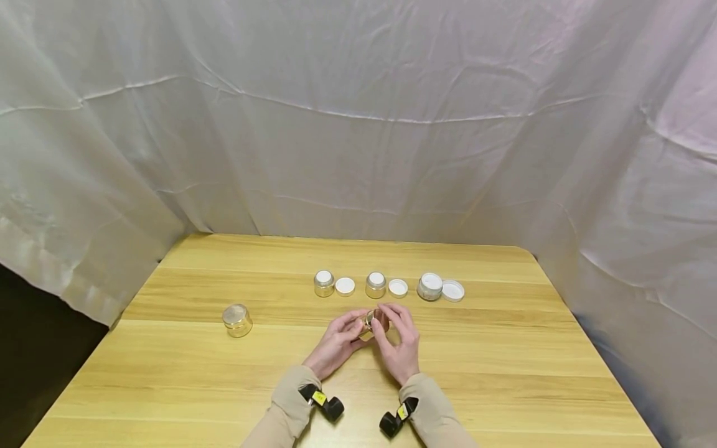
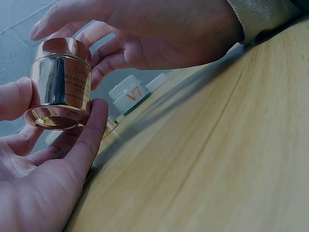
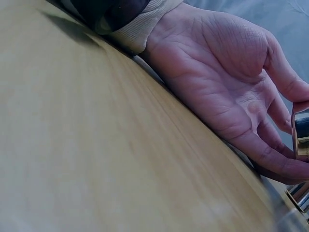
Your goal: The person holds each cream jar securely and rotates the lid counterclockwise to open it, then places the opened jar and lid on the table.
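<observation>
While left hand (image 1: 334, 344) grips gold jar (image 2: 60, 92) above table (image 1: 504, 373), right hand (image 1: 404, 345) pinches its cap (image 2: 63, 47). Three jars (image 1: 375, 287) uncapped (lids (image 1: 398, 288) beside them); apparently two left, counting capped far-left jar (image 1: 238, 321).

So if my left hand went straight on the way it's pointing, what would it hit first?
Past the gold jar your left hand holds, probably your right hand, though depth is unclear.
</observation>
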{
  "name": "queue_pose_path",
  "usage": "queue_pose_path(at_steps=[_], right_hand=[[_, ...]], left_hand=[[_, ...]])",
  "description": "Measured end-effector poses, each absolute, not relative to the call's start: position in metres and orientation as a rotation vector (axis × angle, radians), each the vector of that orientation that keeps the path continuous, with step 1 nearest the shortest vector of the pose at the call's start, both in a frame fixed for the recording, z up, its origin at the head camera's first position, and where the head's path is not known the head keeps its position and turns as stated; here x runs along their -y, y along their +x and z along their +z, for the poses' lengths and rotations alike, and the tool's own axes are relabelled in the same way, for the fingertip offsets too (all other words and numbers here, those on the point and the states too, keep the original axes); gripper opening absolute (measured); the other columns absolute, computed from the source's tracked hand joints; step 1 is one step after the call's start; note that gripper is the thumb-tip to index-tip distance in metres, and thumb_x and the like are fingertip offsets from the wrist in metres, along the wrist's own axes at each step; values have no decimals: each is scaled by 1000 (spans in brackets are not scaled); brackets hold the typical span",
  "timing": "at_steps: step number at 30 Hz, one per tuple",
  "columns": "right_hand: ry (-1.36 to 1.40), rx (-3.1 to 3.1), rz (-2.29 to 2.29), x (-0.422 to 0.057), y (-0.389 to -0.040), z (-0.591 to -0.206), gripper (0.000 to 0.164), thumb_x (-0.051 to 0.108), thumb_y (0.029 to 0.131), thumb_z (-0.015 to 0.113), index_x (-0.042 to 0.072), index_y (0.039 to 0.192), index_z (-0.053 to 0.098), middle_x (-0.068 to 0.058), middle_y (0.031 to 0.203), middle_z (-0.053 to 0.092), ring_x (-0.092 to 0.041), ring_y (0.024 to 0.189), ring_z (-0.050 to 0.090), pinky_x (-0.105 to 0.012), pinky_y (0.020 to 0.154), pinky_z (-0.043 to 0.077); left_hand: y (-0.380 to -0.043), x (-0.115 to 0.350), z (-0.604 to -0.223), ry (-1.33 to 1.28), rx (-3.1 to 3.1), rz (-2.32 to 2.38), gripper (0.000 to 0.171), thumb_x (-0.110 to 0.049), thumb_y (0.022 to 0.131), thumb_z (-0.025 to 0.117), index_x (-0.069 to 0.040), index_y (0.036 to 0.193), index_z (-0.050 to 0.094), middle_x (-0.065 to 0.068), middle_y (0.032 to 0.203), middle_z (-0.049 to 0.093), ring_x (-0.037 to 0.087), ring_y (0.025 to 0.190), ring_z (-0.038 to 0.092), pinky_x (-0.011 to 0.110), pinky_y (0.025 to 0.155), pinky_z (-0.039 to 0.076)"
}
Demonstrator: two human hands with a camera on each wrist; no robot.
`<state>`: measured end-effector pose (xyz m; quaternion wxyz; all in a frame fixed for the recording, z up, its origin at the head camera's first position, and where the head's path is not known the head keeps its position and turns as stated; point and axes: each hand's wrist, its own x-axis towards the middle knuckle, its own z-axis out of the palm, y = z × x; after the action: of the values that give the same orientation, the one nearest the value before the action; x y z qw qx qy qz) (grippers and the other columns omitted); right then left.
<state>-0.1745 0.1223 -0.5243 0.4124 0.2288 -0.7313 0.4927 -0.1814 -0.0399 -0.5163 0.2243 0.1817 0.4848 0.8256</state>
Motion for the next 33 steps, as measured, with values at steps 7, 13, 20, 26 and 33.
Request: queue_pose_path(at_steps=[7,13,20,26,33], right_hand=[[633,1832,1267,-118,-168,-511,32,-20,72,72,-15,103,68,-29,102,65,-37,91,62,-10,96,47],[698,1821,1294,-116,-156,-490,32,-23,72,65,-18,104,66,-32,104,64,-41,97,62,-15,103,47],[632,1761,1281,-115,-157,-487,31,-22,70,70,-18,100,67,-33,99,65,-41,93,62,-15,100,50],[674,1722,1271,-115,-160,-491,32,-23,68,71,-16,99,68,-31,98,67,-38,93,62,-16,98,51],[695,1762,1295,-115,-156,-487,31,-23,71,64,-18,102,67,-33,102,65,-41,96,61,-18,103,49]], left_hand=[[-182,40,-518,521,-1331,2269,32,-15,106,46,-8,138,50,-11,124,68,5,119,61,32,109,50],[-182,40,-518,505,-1357,2254,36,-15,106,46,-6,141,47,-12,124,66,4,120,60,33,109,50],[-182,40,-517,503,-1353,2258,43,-17,106,47,2,145,42,-10,126,66,5,122,60,34,110,50],[-182,40,-518,507,-1364,2254,41,-17,106,46,-1,144,44,-11,126,65,5,121,60,33,109,50],[-182,40,-518,510,-1360,2254,38,-15,107,45,-2,143,45,-11,125,66,5,121,60,33,109,50]])
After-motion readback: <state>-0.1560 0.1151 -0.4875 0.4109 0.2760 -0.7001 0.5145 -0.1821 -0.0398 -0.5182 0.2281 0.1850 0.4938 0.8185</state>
